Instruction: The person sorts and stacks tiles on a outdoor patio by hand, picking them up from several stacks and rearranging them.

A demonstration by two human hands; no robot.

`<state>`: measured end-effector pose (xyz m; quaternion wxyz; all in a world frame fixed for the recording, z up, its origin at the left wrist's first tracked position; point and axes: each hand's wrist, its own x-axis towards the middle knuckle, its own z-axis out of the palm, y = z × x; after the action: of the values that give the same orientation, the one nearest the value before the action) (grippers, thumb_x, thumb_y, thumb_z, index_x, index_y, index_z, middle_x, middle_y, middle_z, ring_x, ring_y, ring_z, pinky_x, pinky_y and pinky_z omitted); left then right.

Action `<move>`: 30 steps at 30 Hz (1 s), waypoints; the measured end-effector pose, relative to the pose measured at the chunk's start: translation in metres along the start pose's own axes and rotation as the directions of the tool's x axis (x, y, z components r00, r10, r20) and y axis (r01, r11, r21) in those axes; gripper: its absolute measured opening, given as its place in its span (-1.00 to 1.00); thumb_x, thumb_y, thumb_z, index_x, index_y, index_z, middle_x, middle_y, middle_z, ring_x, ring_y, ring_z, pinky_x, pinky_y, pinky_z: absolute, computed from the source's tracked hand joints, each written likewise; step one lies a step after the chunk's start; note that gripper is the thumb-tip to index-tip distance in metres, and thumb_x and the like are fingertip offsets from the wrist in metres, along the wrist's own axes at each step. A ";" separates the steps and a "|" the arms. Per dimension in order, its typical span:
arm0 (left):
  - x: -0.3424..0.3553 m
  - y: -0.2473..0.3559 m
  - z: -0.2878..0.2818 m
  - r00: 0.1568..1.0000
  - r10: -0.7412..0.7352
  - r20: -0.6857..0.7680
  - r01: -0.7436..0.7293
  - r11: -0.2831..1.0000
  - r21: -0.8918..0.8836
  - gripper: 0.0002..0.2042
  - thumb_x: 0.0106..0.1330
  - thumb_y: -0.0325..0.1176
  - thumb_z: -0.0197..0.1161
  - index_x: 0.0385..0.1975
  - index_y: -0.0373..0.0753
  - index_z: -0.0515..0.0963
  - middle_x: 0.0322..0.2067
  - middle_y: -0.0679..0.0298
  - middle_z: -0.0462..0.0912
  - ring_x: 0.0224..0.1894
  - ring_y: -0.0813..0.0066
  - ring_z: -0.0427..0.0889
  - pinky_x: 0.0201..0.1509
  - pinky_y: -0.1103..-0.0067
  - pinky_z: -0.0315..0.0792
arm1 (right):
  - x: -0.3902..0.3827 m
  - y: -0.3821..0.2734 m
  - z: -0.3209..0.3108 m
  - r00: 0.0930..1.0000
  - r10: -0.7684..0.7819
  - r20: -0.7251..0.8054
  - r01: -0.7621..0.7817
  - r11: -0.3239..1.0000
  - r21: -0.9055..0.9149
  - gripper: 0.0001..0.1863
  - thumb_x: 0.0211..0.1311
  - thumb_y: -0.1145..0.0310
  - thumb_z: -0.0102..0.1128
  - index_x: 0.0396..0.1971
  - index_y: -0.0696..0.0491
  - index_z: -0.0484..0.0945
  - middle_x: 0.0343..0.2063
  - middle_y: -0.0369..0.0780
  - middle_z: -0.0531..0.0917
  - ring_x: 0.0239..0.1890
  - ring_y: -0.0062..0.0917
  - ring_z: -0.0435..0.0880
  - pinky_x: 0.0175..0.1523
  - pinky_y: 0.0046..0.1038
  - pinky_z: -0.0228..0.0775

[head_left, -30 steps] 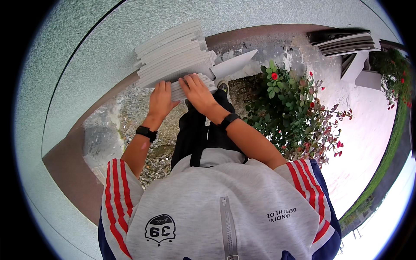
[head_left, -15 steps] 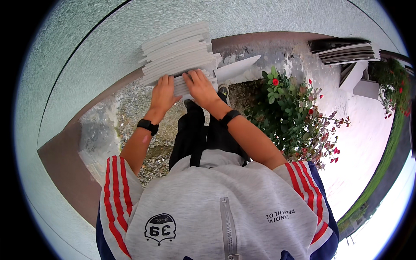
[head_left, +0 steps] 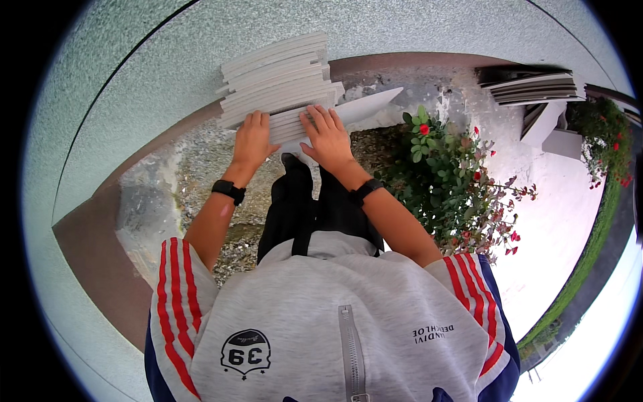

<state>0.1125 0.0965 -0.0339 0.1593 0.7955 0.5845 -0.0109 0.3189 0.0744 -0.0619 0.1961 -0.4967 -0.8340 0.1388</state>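
Note:
A row of thin white panels [head_left: 274, 72] leans on edge against the wall, packed closely together. A dark gap parts the nearest bundle of panels [head_left: 287, 126] from those behind. My left hand [head_left: 252, 142] is closed over the left part of this bundle, fingers across the top edges and thumb on the near side. Farther right, my right hand [head_left: 330, 142] grips the same bundle, its fingers somewhat spread over the edges and its thumb toward me. To the right of my right fingers, one white panel [head_left: 370, 105] sticks out at a slant.
Beside my right forearm grows a rose bush [head_left: 442, 174] with red flowers. More stacked panels [head_left: 532, 86] lean by the wall at the far right, with loose boards [head_left: 562, 142] near them. Gravelly ground [head_left: 211, 161] lies at my left, along the textured wall [head_left: 154, 100].
My right hand has shifted right along the panel edges, its fingers now more spread. More of the near bundle's edges show between my hands. My left hand has stayed nearly in place.

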 end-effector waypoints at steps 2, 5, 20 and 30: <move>0.000 0.000 0.001 1.000 -0.008 -0.001 0.008 1.000 0.003 -0.37 -0.27 -0.30 0.57 -0.16 -0.36 0.40 -0.16 0.09 0.45 -0.04 0.12 0.47 -0.05 0.38 0.50 | -0.006 0.007 -0.004 0.984 0.163 -0.071 -0.155 0.983 0.103 -0.30 -0.07 0.16 0.43 0.08 0.15 0.42 0.10 -0.07 0.43 0.16 -0.19 0.40 0.23 -0.23 0.28; -0.001 0.001 0.001 1.000 -0.012 -0.003 0.012 1.000 0.007 -0.35 -0.27 -0.30 0.57 -0.14 -0.36 0.40 -0.14 0.09 0.45 -0.03 0.12 0.47 -0.03 0.39 0.50 | -0.015 0.019 0.011 0.914 0.387 -0.122 -0.319 0.871 0.374 -0.38 0.02 0.17 0.40 0.05 0.18 0.46 0.02 -0.04 0.52 0.05 -0.13 0.47 0.14 -0.22 0.32; -0.010 0.007 0.001 1.000 -0.022 0.015 0.022 1.000 0.016 -0.35 -0.25 -0.30 0.54 -0.09 -0.36 0.40 -0.07 0.10 0.42 0.02 0.12 0.43 0.04 0.36 0.46 | 0.006 0.022 0.035 0.824 0.566 0.021 -0.425 0.594 0.683 -0.60 0.17 0.16 0.29 -0.20 0.19 0.50 -0.24 -0.06 0.57 -0.21 -0.26 0.55 -0.15 -0.33 0.41; -0.034 0.020 0.000 0.983 -0.098 -0.157 0.101 0.995 0.013 -0.27 -0.11 -0.25 0.49 0.11 -0.32 0.33 0.00 0.11 0.39 0.08 0.11 0.37 0.21 0.32 0.24 | 0.002 0.022 0.035 0.802 0.594 0.056 -0.457 0.552 0.697 -0.61 0.16 0.12 0.29 -0.22 0.14 0.51 -0.29 -0.14 0.58 -0.24 -0.33 0.56 -0.26 -0.40 0.41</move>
<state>0.1202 0.0593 -0.0220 0.1042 0.7653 0.6341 0.0372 0.3186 0.0846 -0.1021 0.3899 -0.6267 -0.5124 0.4390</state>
